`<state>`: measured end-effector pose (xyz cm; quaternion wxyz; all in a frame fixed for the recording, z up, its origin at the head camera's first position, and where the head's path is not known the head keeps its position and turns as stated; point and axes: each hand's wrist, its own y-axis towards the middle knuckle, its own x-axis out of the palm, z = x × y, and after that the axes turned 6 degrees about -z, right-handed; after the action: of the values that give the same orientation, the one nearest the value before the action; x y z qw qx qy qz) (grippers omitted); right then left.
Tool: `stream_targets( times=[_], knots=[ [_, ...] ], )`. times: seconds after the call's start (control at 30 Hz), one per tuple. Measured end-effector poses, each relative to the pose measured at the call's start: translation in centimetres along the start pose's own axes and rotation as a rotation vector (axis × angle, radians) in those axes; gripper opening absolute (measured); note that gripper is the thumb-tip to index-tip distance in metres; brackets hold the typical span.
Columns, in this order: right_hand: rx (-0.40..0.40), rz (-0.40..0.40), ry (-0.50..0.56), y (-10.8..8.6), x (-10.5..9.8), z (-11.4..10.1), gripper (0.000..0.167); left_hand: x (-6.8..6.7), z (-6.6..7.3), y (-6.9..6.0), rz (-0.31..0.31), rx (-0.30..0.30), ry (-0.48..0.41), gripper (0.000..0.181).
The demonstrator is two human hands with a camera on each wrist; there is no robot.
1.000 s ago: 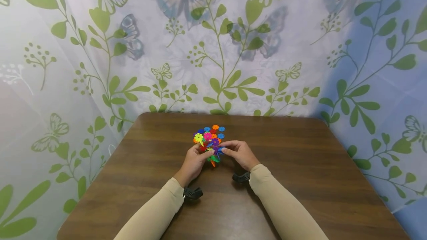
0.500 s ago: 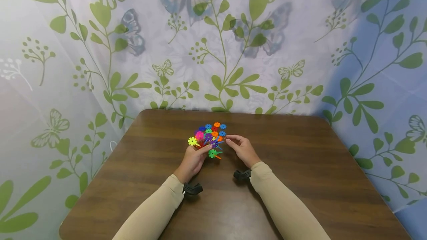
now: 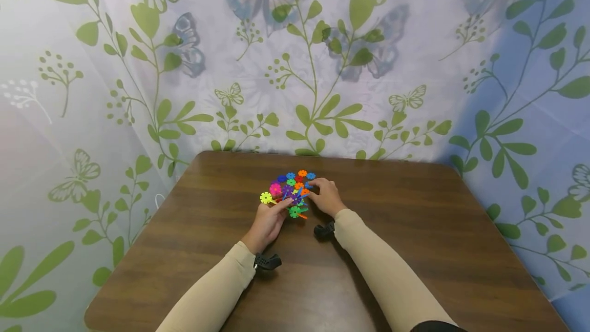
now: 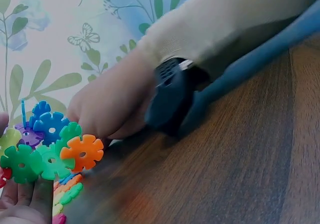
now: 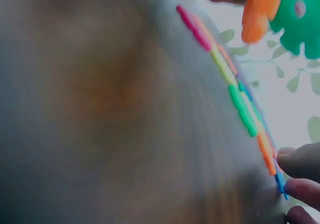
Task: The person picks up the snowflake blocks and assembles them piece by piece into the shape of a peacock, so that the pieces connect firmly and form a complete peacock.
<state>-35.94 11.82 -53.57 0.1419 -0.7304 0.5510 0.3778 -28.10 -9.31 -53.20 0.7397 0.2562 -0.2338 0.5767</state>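
Note:
In the head view, my left hand holds a built cluster of plastic flower discs, its thumb over a purple disc. The cluster includes a yellow disc and a green disc. In the left wrist view, an orange disc juts from its edge. My right hand is at the right side of the loose flat discs, thumb and finger about a blue disc. In the right wrist view, the fingertips meet the blue disc at the row's end.
Loose discs lie just behind the cluster, among them an orange one, a light blue one and a pink one. The brown wooden table reaches back to a leaf-and-butterfly curtain. A black band sits at the left wrist.
My right hand left the cluster and moved forward to the loose discs. My left hand turned the cluster, bringing the yellow disc to the left and the green one to the front.

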Motion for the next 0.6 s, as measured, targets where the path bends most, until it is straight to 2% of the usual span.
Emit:
stream_targets(
  times=[0.17, 0.37, 0.47, 0.6],
  knots=[
    [0.069, 0.010, -0.028, 1.3, 0.3, -0.3, 0.026, 0.1, 0.0, -0.2, 0.024, 0.002, 0.017, 0.054],
    [0.178, 0.005, -0.095, 1.5, 0.8, -0.4, 0.027, 0.0, -0.3, -0.3, 0.034, -0.014, 0.044, 0.052],
    [0.182, 0.032, -0.087, 1.3, 0.9, -0.6, 0.025, 0.0, -0.3, -0.3, 0.021, -0.009, 0.055, 0.052],
    [0.137, 0.078, -0.067, 0.9, 0.9, -0.6, 0.020, -0.1, -0.1, -0.2, -0.010, -0.003, 0.051, 0.050]
  ],
)
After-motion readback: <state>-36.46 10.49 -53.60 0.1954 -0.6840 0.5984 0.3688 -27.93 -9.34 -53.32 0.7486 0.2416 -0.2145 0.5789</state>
